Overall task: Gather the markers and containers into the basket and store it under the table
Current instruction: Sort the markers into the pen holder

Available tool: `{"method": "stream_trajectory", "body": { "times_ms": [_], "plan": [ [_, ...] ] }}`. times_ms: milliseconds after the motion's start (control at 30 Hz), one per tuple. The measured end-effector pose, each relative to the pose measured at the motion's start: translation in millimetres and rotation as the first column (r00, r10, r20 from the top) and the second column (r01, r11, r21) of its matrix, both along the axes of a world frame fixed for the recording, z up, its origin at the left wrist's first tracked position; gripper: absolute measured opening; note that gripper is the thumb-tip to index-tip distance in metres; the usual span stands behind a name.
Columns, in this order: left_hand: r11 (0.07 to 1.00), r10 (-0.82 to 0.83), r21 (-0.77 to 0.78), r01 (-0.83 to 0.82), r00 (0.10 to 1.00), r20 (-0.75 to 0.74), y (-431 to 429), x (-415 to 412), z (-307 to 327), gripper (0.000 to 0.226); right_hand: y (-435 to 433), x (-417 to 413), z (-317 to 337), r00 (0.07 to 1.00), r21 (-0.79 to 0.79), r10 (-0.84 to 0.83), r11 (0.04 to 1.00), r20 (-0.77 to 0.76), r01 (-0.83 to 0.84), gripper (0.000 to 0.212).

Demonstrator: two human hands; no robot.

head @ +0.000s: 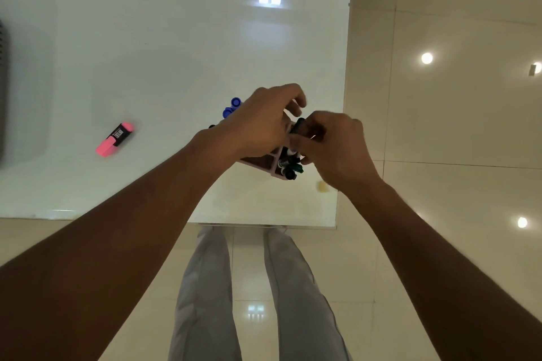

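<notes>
Both hands meet over a divided holder (274,163) of markers (289,165) at the table's (176,53) 4 o'clock; right hand (334,149) pinches a dark marker (298,125), left hand (261,123) grips the holder. A pink highlighter (115,138) lies at 8 o'clock.

A tabletop (161,53) fills the upper left and centre of the frame, with floor (454,126) seen to its right and below it. Near the tabletop's right edge, at the middle of the frame, a compartmented holder (265,162) is set, with markers (289,167) standing in its lower right compartment. The left hand (261,123) is placed over the holder, and the right hand (331,146) is just to its right, the two touching above it. Two caps (231,107) are seen just behind the left hand. A highlighter (115,139) lies well apart at the left. The person's legs (205,296) are seen at the bottom centre, below the tabletop's near edge.
</notes>
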State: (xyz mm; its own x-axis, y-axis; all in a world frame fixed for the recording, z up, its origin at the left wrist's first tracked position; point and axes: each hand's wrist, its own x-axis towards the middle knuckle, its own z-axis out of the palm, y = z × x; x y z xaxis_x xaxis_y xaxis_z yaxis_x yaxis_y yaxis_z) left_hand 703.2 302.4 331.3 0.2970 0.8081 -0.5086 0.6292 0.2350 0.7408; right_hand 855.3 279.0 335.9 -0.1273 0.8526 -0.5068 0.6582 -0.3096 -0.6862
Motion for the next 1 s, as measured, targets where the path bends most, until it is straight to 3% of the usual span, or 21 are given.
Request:
{"method": "stream_trajectory", "body": {
  "times_ms": [133, 233, 300, 367, 433, 500, 567, 667, 767, 1000],
  "plan": [
    [0.995, -0.098, 0.016, 0.098, 0.995, -0.03, 1, 4, -2, 0.049, -1, 8, 1, 0.983, -0.054, -0.179, 0.983, -0.045, 0.177, 0.032],
    [0.974, 0.108, 0.204, -0.103, 0.994, -0.017, 1, -3, 5, 0.041, -19, 18, -6, 0.9, -0.122, -0.42, 0.905, -0.115, 0.406, 0.034],
    [0.887, 0.275, 0.358, -0.292, 0.956, 0.098, 4, -14, 17, 0.036, -31, 25, -16, 0.817, -0.237, -0.563, 0.817, -0.128, 0.526, 0.024],
    [0.772, 0.465, 0.408, -0.487, 0.871, 0.16, 7, -31, 18, 0.033, -40, 27, -29, 0.777, -0.376, -0.621, 0.748, -0.106, 0.547, 0.018],
    [0.676, 0.667, 0.3, -0.673, 0.732, 0.139, 7, -49, 8, 0.026, -44, 22, -40, 0.772, -0.482, -0.626, 0.713, -0.11, 0.509, 0.021],
    [0.596, 0.803, -0.038, -0.802, 0.597, 0.0, 3, -60, -5, 0.018, -45, 12, -45, 0.777, -0.526, -0.611, 0.715, -0.152, 0.46, 0.027],
    [0.496, 0.8, -0.377, -0.782, 0.581, -0.151, -7, -64, -18, 0.032, -41, 1, -45, 0.756, -0.549, -0.628, 0.704, -0.185, 0.451, 0.03],
    [0.426, 0.777, -0.614, -0.665, 0.616, -0.128, -23, -65, -29, 0.048, -33, -10, -44, 0.707, -0.583, -0.682, 0.657, -0.189, 0.478, 0.028],
    [0.376, 0.844, -0.698, -0.61, 0.537, -0.014, -26, -63, -33, 0.039, -25, -16, -43, 0.714, -0.552, -0.667, 0.685, -0.212, 0.476, 0.028],
    [0.445, 0.854, -0.634, -0.632, 0.513, 0.088, 2, -65, -22, 0.016, 25, -30, -35, 0.811, -0.456, -0.537, 0.797, -0.232, 0.397, 0.025]
  ]
}}
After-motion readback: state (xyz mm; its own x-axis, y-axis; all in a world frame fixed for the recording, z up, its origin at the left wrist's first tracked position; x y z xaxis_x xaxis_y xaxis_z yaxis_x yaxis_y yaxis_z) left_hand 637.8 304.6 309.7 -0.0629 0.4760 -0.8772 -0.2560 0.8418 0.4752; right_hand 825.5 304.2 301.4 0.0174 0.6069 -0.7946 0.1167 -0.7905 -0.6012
